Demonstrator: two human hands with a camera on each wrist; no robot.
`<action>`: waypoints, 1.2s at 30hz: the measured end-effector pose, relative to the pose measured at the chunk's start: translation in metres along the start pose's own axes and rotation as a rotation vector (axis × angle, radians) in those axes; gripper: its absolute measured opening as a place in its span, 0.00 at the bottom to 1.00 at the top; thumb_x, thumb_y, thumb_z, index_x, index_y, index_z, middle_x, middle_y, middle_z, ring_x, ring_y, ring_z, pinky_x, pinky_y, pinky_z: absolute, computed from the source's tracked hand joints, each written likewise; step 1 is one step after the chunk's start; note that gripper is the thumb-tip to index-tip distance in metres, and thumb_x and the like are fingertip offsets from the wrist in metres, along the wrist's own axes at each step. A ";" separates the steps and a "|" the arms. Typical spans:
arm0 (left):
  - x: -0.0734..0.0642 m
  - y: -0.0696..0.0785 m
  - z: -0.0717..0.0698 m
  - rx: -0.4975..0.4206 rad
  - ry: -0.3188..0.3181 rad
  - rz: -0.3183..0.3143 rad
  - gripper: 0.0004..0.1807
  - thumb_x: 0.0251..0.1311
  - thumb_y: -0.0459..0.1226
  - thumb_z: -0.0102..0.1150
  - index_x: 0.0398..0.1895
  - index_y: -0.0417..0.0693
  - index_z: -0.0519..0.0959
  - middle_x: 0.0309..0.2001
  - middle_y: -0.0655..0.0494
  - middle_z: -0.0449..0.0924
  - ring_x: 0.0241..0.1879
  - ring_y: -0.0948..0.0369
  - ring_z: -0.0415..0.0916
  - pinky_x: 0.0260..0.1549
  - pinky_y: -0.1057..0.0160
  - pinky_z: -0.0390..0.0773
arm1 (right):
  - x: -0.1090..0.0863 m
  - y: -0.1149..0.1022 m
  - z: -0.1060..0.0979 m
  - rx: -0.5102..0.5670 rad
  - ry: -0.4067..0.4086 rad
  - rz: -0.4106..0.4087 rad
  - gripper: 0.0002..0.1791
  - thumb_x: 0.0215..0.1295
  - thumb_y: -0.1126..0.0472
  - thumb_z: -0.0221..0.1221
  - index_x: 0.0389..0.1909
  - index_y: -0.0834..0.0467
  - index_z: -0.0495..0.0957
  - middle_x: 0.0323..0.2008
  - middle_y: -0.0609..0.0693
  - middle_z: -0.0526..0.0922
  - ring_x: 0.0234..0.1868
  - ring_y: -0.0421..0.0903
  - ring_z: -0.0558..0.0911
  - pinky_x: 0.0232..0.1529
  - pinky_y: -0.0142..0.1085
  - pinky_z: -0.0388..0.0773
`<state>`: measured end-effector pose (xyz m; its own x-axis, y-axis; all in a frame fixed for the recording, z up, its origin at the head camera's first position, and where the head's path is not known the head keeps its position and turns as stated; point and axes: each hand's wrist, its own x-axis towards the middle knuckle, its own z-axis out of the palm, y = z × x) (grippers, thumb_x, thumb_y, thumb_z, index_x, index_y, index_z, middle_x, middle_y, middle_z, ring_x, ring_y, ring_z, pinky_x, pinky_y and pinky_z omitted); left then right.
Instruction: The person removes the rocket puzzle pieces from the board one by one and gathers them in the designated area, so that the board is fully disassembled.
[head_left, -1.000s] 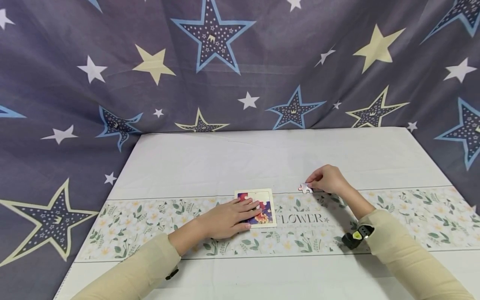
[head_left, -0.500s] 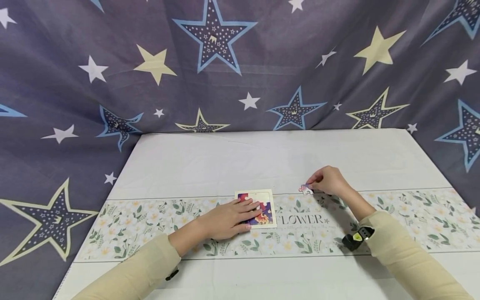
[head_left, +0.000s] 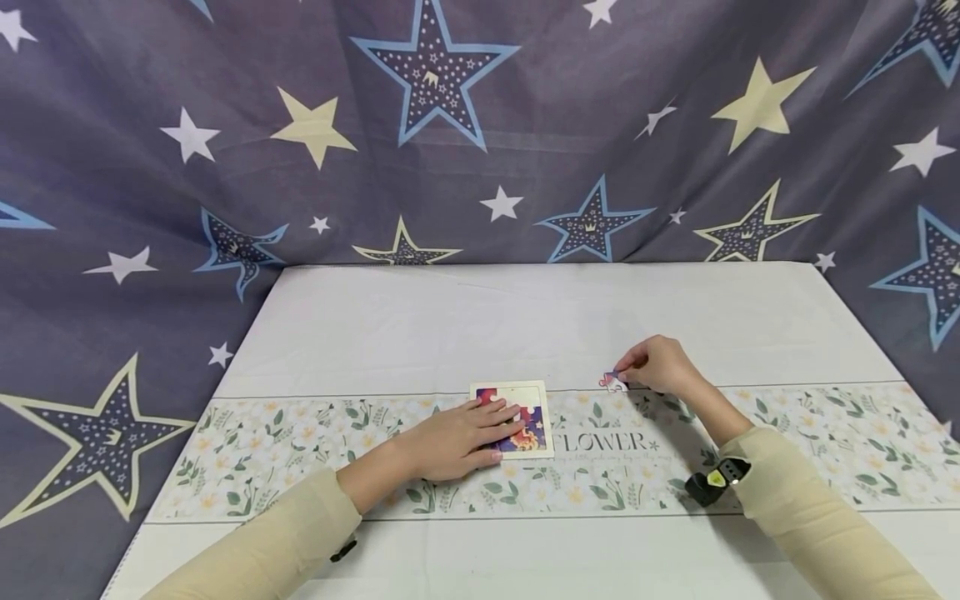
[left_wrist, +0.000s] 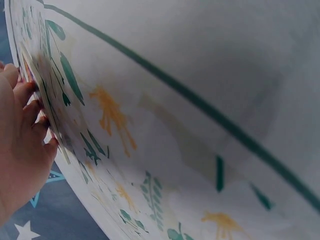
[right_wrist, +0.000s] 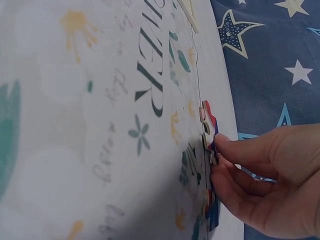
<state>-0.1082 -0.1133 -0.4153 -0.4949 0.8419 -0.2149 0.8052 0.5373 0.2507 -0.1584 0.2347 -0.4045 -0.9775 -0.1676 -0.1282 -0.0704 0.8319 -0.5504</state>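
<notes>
My left hand rests with its fingers extended across a small framed jigsaw puzzle. Red, purple and orange pieces show in it beside a pale bare area; part of the picture is hidden under the fingers. To the right of the frame, my right hand pinches a jigsaw piece between thumb and fingers, close to the tabletop. In the right wrist view this piece shows red, white and blue. Another dark blue piece lies just beyond the curled fingers.
A white tablecloth with a printed floral band covers the table. A dark curtain patterned with stars hangs behind it and at the sides. A black wrist device is strapped at my right sleeve.
The piece in my right hand has turned a little and shows more of its coloured face. My left hand keeps its place on the puzzle. The head view has shifted slightly.
</notes>
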 end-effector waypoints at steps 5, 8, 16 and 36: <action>-0.001 0.000 -0.001 -0.007 0.004 0.001 0.29 0.75 0.52 0.34 0.76 0.59 0.53 0.77 0.58 0.48 0.77 0.59 0.45 0.77 0.53 0.48 | 0.002 -0.001 -0.001 -0.002 0.010 -0.012 0.05 0.58 0.64 0.66 0.32 0.61 0.87 0.28 0.55 0.87 0.24 0.40 0.77 0.26 0.32 0.72; -0.001 -0.001 -0.002 -0.015 0.003 0.000 0.29 0.75 0.52 0.34 0.76 0.59 0.53 0.77 0.58 0.48 0.78 0.58 0.45 0.77 0.53 0.48 | 0.004 -0.004 -0.002 -0.013 0.014 -0.031 0.04 0.58 0.63 0.65 0.32 0.60 0.87 0.29 0.54 0.87 0.25 0.40 0.78 0.28 0.33 0.74; -0.001 0.000 -0.002 -0.018 0.002 0.003 0.29 0.75 0.52 0.34 0.76 0.58 0.53 0.77 0.57 0.48 0.77 0.57 0.46 0.77 0.52 0.48 | 0.012 -0.035 0.012 -0.002 0.008 -0.098 0.05 0.57 0.65 0.66 0.34 0.60 0.86 0.30 0.54 0.87 0.28 0.43 0.80 0.34 0.37 0.78; 0.002 0.001 -0.004 -0.069 -0.030 -0.043 0.29 0.74 0.55 0.33 0.75 0.63 0.53 0.77 0.62 0.47 0.78 0.62 0.43 0.77 0.56 0.45 | 0.011 -0.104 0.068 0.025 -0.140 -0.405 0.11 0.46 0.73 0.70 0.33 0.62 0.84 0.28 0.53 0.83 0.28 0.40 0.78 0.30 0.24 0.77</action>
<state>-0.1097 -0.1111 -0.4119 -0.5177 0.8166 -0.2552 0.7585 0.5761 0.3048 -0.1485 0.1107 -0.4051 -0.8355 -0.5494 -0.0075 -0.4364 0.6718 -0.5986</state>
